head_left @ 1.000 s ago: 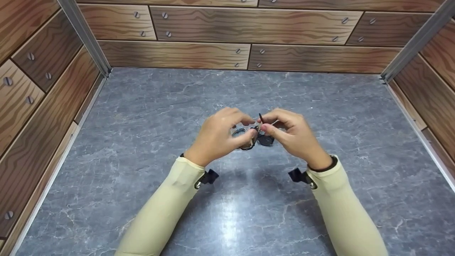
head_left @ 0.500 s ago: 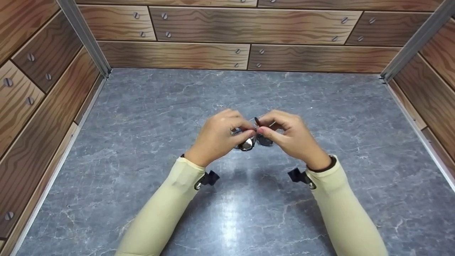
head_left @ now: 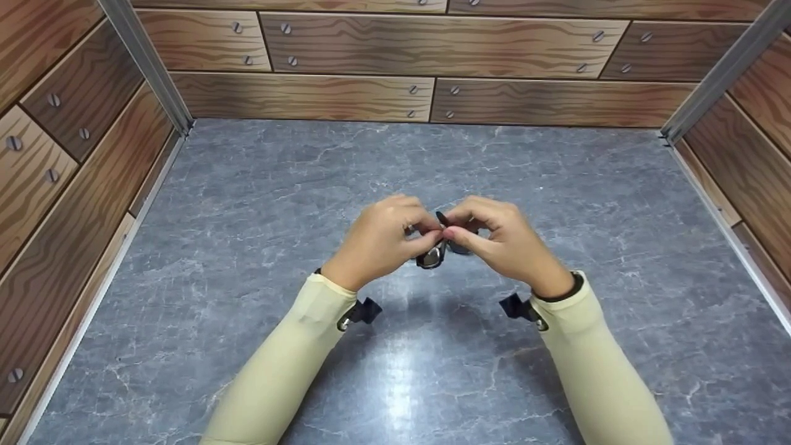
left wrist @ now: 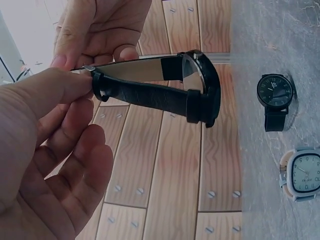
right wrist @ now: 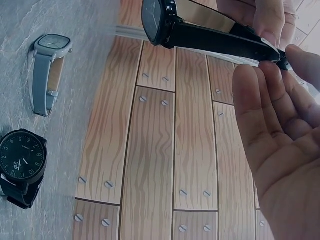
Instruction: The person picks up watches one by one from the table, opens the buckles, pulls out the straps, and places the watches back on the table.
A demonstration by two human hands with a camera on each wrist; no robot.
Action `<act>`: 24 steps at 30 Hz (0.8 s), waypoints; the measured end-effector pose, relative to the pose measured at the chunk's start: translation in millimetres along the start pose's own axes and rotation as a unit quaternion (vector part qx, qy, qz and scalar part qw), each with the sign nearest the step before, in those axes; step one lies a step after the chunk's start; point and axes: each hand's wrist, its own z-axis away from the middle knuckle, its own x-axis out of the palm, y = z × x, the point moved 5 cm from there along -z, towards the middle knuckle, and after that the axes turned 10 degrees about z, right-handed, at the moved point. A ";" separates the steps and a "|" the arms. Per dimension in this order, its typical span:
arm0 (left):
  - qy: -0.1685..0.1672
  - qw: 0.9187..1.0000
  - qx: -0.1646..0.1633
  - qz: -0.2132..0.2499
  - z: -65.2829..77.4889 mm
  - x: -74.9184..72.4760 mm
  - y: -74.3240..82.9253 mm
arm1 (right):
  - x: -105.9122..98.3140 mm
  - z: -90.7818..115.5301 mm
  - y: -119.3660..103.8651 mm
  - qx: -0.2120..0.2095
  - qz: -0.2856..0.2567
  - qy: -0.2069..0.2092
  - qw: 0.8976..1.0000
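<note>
Both hands hold a black wristwatch (left wrist: 202, 90) by its strap ends, up off the table, with its case hanging down. At the buckle, the thumb and fingers of my left hand (head_left: 389, 232) pinch the black strap (left wrist: 145, 97). My right hand (head_left: 494, 238) pinches the strap's other end against it, fingertips meeting the left ones. The strap closes into a loop with a tan lining. In the head view the strap tip (head_left: 442, 218) sticks up between the hands. Fingers partly hide the buckle, so how far it is fastened cannot be told.
On the grey marbled table (head_left: 395, 346) lie a round black watch (left wrist: 275, 92) and a squarish watch (left wrist: 306, 172) with a pale blue strap, both beneath the hands. Wood-patterned walls (head_left: 432, 46) stand at the back and sides.
Both hands have come slightly closer together and lower. The strap tip has tilted leftward, and the right fingertips now meet the left ones at the buckle.
</note>
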 end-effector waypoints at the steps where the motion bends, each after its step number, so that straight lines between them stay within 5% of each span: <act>1: 0.000 1.000 -0.003 0.003 0.2 0.3 -0.4 | 0.3 0.1 0.1 0.001 0.000 0.000 1.000; 17: 0.022 0.999 -0.007 0.039 0.7 6.3 -2.3 | 3.0 1.1 0.2 0.007 -0.010 0.000 1.000; 24: 0.026 0.994 -0.055 0.090 -0.2 6.4 -5.5 | 2.9 0.5 -0.6 0.007 -0.026 0.001 1.000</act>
